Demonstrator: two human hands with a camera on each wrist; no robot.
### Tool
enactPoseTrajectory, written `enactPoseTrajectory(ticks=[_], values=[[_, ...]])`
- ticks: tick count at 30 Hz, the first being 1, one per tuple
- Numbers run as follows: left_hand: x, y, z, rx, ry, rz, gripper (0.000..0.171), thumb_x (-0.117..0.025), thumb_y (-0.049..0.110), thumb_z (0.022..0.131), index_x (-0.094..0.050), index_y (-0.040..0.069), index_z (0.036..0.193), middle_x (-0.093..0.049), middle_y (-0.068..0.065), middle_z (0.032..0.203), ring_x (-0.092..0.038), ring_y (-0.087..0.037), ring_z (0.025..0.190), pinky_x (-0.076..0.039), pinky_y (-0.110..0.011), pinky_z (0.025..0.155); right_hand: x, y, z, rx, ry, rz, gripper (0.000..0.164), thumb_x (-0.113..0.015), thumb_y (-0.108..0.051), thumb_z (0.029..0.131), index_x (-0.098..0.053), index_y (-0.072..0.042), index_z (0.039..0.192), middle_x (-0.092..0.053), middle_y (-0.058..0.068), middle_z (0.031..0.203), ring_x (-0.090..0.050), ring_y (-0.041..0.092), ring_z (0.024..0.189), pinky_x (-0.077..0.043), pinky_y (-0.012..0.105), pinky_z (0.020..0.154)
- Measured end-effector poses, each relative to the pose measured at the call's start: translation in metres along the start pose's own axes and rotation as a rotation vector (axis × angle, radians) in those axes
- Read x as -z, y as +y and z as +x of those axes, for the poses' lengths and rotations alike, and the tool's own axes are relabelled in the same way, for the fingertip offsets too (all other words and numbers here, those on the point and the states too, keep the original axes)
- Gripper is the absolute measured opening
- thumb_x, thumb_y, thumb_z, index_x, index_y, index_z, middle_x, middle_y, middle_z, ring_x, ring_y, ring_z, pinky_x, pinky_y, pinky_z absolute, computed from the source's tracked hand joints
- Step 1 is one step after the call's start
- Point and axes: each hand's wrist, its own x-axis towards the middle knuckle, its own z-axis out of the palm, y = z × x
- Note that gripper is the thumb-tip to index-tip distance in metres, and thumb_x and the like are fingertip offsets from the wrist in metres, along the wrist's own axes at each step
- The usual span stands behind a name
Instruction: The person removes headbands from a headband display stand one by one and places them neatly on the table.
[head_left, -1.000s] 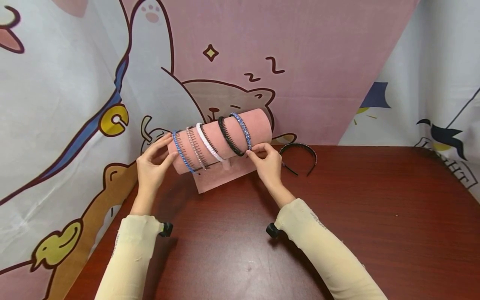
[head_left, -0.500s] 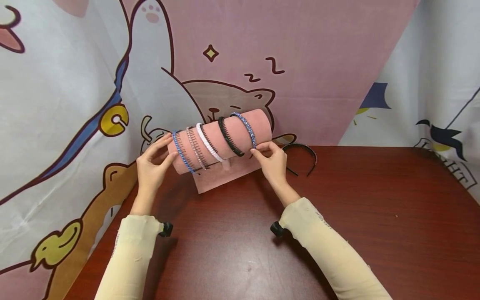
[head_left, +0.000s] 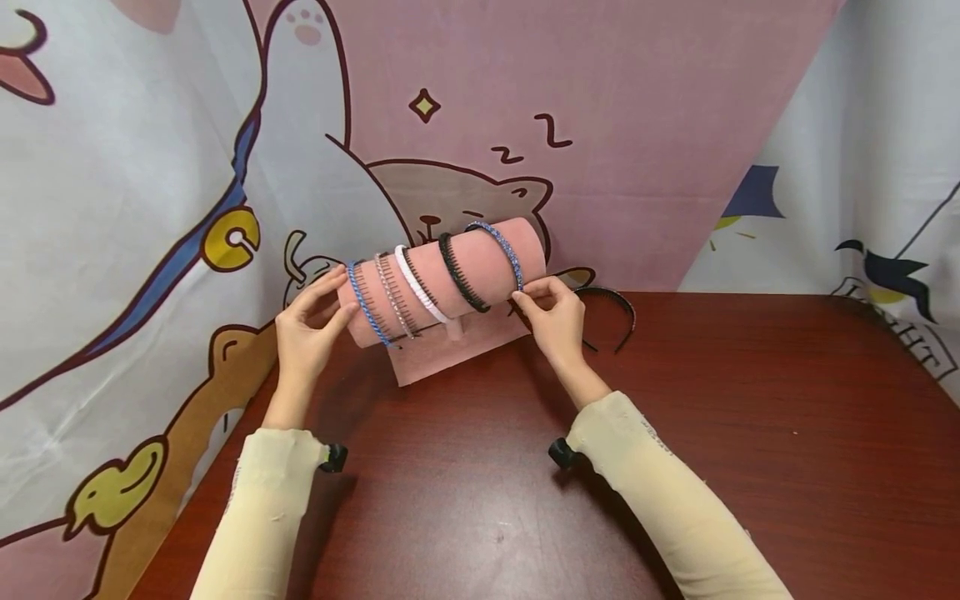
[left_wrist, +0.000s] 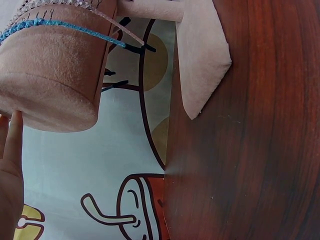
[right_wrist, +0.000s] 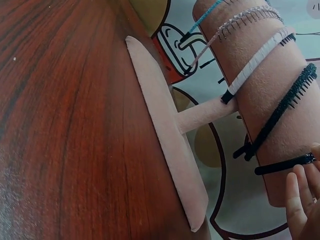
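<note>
A pink, plush-covered cylindrical display stand (head_left: 487, 271) stands on a dark red-brown wooden worktop (head_left: 450, 467), its roll raised on a short post above a flat pink base (head_left: 431, 362) and running at a slant, right end farther back. A narrow, glittery blue headband (head_left: 506, 246) arches over the roll near that end, one smooth black tip showing by the roll's underside.

Place: cloth-draped corner; home or studio, cannot tell
Cloth (head_left: 645, 108): cartoon prints, hung around
Worktop (head_left: 720, 433): red-brown wood grain
</note>
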Motion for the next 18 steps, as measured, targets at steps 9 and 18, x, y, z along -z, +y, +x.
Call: enactPoseTrajectory(ticks=[9,18], values=[[0.001,-0.001,0.000,-0.008,0.006,-0.003,0.036,-0.074,-0.006,0.084,-0.067,-0.010,0.119,-0.065,-0.022,0.131,-0.065,-0.004,0.118,-0.056,-0.014,0.091,0.005,0.001,0.005,-0.005,0.000,0.025,0.016,-0.078,-0.013,0.086,-0.069,0.000,0.091,-0.070,0.016,0.087,-0.060,0.001,0.066,-0.049,0.010,0.059],[-0.001,-0.003,0.002,-0.031,0.005,-0.030,0.035,-0.073,-0.009,0.083,-0.067,-0.013,0.117,-0.064,-0.025,0.131,-0.065,-0.005,0.117,-0.056,-0.017,0.092,0.014,0.004,0.010,-0.005,0.008,0.033,0.015,-0.076,-0.010,0.087,-0.068,0.001,0.095,-0.071,0.017,0.089,-0.059,-0.005,0.061,-0.051,0.011,0.057]])
